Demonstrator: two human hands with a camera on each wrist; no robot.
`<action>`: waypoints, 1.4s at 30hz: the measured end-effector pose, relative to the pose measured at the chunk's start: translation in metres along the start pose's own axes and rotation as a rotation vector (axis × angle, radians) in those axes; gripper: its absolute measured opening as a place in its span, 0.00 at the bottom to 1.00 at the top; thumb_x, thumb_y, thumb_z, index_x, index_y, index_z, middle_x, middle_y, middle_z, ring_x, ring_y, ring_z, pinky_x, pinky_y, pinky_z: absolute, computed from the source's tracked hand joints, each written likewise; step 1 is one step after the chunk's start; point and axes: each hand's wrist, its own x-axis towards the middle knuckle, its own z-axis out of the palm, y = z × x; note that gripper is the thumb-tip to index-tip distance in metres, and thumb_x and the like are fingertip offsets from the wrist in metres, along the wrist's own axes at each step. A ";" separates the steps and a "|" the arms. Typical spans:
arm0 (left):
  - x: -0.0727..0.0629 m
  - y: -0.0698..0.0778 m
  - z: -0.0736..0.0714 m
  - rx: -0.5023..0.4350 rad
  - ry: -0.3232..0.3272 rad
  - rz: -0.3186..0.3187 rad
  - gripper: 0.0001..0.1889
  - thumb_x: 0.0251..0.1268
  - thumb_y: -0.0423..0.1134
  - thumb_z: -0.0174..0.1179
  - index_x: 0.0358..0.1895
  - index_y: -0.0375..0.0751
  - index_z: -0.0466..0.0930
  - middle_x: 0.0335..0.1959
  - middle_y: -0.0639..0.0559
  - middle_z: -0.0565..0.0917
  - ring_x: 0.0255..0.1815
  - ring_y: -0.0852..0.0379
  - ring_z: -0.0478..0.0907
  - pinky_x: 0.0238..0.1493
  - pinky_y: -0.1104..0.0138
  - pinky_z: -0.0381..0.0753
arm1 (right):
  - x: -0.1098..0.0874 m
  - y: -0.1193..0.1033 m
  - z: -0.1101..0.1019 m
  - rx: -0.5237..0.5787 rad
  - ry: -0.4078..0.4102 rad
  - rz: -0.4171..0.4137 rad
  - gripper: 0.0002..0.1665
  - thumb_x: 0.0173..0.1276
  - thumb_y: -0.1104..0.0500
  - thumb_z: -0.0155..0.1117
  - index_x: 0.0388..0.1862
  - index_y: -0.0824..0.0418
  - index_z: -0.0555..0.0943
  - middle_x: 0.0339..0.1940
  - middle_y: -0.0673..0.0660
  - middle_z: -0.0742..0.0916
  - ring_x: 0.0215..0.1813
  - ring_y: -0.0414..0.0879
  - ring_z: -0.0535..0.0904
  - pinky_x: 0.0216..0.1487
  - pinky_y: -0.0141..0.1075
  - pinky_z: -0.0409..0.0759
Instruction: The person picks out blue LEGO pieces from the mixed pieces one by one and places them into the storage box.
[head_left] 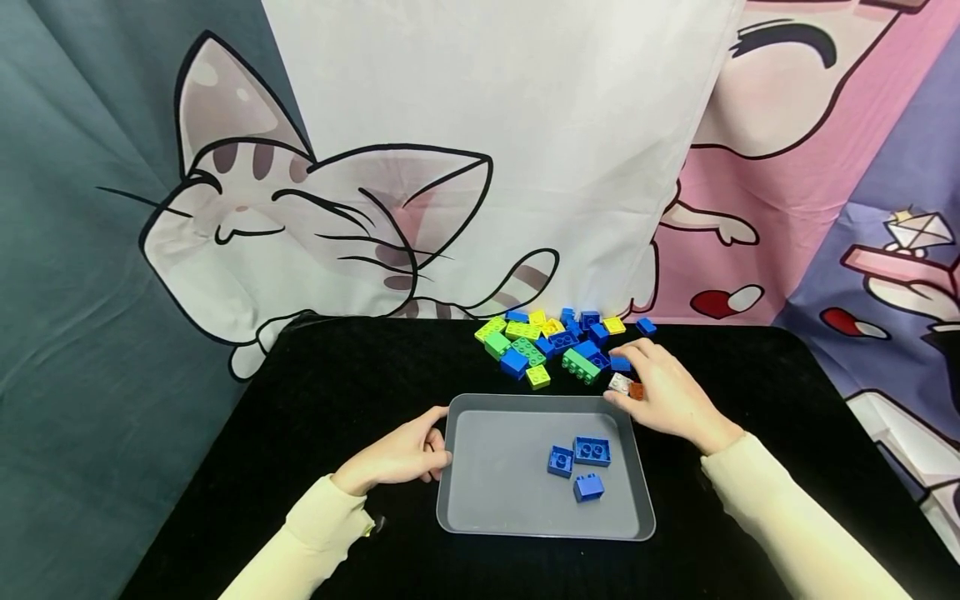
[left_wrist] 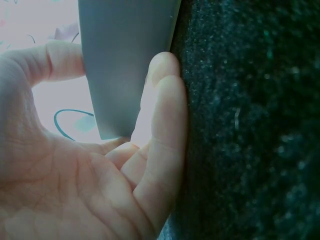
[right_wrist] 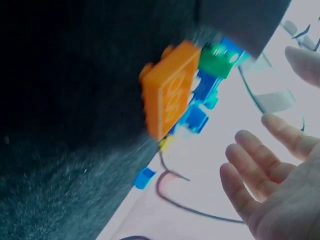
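A grey tray [head_left: 502, 475] lies on the black cloth, with three blue toy bricks in its right half: an upturned two-hole brick [head_left: 592, 451], a smaller upturned brick [head_left: 560, 461] and a studded brick [head_left: 588, 487]. My left hand [head_left: 408, 450] pinches the tray's left side; in the left wrist view the thumb [left_wrist: 62, 62] touches one edge and curled fingers the other. Over the tray's back right corner, my right hand [head_left: 667, 392] hovers with fingers apart, holding nothing. Beside it are a white brick [head_left: 619, 383] and an orange brick [head_left: 637, 391].
Behind the tray is a loose pile of bricks, among them a green brick [head_left: 581, 366], a yellow-green brick [head_left: 537, 377] and a blue brick [head_left: 514, 363]. One blue brick [head_left: 646, 327] lies apart at the table's back edge. A printed cloth [head_left: 525, 125] hangs behind the table.
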 end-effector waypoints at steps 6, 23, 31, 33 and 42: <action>0.000 0.000 0.000 0.003 0.001 -0.002 0.40 0.66 0.35 0.60 0.80 0.41 0.56 0.31 0.50 0.83 0.29 0.54 0.85 0.32 0.63 0.87 | 0.017 0.025 0.002 0.013 -0.032 0.081 0.37 0.64 0.48 0.76 0.65 0.66 0.77 0.58 0.65 0.81 0.58 0.62 0.78 0.63 0.61 0.77; -0.002 0.000 -0.001 -0.006 0.002 -0.008 0.40 0.66 0.35 0.60 0.81 0.42 0.56 0.31 0.50 0.83 0.29 0.53 0.85 0.32 0.62 0.87 | 0.054 0.077 0.007 -0.039 -0.174 0.245 0.33 0.69 0.58 0.64 0.71 0.69 0.72 0.67 0.74 0.75 0.64 0.70 0.74 0.70 0.67 0.70; -0.001 0.001 0.000 -0.006 -0.004 -0.004 0.40 0.66 0.35 0.60 0.81 0.41 0.56 0.31 0.49 0.83 0.29 0.54 0.85 0.32 0.62 0.87 | 0.058 0.092 0.011 -0.136 -0.237 0.222 0.34 0.68 0.63 0.63 0.72 0.70 0.71 0.67 0.75 0.74 0.62 0.71 0.76 0.69 0.67 0.72; -0.001 0.001 0.000 -0.004 -0.004 -0.003 0.40 0.66 0.35 0.60 0.81 0.41 0.56 0.31 0.49 0.83 0.29 0.54 0.85 0.32 0.62 0.87 | 0.059 0.095 0.012 -0.147 -0.257 0.222 0.33 0.69 0.64 0.62 0.73 0.70 0.71 0.68 0.75 0.74 0.62 0.71 0.77 0.68 0.67 0.73; 0.000 0.000 0.001 0.007 0.003 0.006 0.40 0.65 0.34 0.60 0.81 0.41 0.56 0.31 0.50 0.83 0.28 0.55 0.85 0.31 0.63 0.87 | 0.067 0.098 0.010 -0.139 -0.322 0.265 0.32 0.69 0.67 0.59 0.72 0.70 0.72 0.64 0.75 0.74 0.52 0.68 0.80 0.63 0.67 0.76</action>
